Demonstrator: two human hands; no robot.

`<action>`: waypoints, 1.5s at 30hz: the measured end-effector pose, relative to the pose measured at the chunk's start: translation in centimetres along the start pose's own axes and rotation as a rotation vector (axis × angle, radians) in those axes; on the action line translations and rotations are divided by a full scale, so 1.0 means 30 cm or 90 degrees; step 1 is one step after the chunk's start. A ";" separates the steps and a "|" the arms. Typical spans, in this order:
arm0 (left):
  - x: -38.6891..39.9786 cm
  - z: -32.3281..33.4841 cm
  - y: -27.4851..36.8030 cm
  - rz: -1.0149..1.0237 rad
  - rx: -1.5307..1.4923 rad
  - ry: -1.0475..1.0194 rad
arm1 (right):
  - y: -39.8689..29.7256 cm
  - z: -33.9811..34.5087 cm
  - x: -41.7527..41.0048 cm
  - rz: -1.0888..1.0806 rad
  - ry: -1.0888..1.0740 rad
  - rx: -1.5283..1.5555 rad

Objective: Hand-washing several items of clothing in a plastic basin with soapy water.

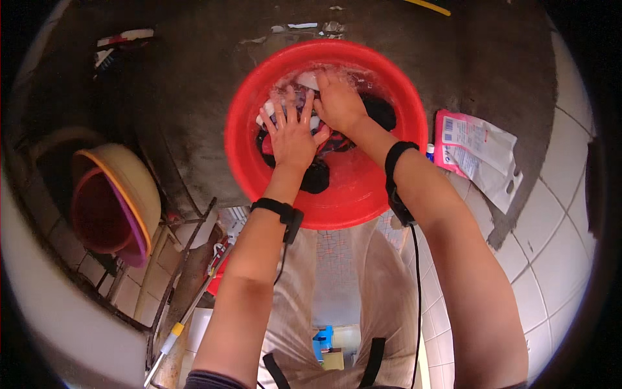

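A round red plastic basin [352, 214] stands before me with water and a heap of wet cloth in it. My left hand [294, 141] lies palm down over the dark and patterned cloth [280, 115], its fingers spread. At the far side, my right hand [340, 103] reaches into splashing water, its fingertips partly hidden. Close to those fingertips shows a piece of white cloth [307, 80]; whether the hand grips it I cannot tell. Black cloth [379, 113] lies at the basin's right, and another black bundle [315, 177] sits nearer to me.
Right of the basin, a pink and white plastic packet [478, 146] bearing print lies beside a small blue bottle [430, 152]. Stacked basins [146, 194] lean at the left, near a metal pole [194, 296]. A scrubbing brush [104, 61] rests at the back left.
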State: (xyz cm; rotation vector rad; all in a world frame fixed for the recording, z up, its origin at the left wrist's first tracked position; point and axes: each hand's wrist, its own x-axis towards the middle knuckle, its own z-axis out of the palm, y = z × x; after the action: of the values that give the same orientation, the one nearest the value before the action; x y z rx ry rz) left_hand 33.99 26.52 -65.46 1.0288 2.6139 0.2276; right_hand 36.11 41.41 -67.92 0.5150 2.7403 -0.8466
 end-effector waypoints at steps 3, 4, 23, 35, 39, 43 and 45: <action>0.013 0.091 -0.008 -0.006 -0.015 -0.012 | 0.035 0.039 0.017 -0.004 0.018 -0.013; 0.014 0.106 -0.025 -0.006 -0.006 -0.016 | 0.016 0.025 0.026 0.045 -0.063 -0.015; -0.242 -0.385 0.167 -0.671 -1.742 -0.126 | -0.485 -0.566 -0.414 0.039 -0.023 0.350; -0.228 -0.647 0.378 -0.636 -1.692 0.015 | -0.738 -1.101 -0.902 0.291 0.140 0.699; -0.292 -0.441 0.293 -0.538 -1.795 -0.189 | -0.631 -1.212 -0.773 0.251 0.237 0.922; -0.289 -0.820 0.384 -0.538 -1.689 -0.239 | -0.342 -1.167 -0.575 0.272 0.153 0.952; -0.259 -0.851 0.431 -0.457 -1.667 -0.370 | -0.200 -1.035 -0.493 0.240 0.121 0.877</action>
State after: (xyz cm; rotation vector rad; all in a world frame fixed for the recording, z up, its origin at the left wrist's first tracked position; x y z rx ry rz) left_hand 38.55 29.83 -36.34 -0.7044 0.3543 1.7549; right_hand 43.81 50.87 -35.20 1.2711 1.6289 -2.5149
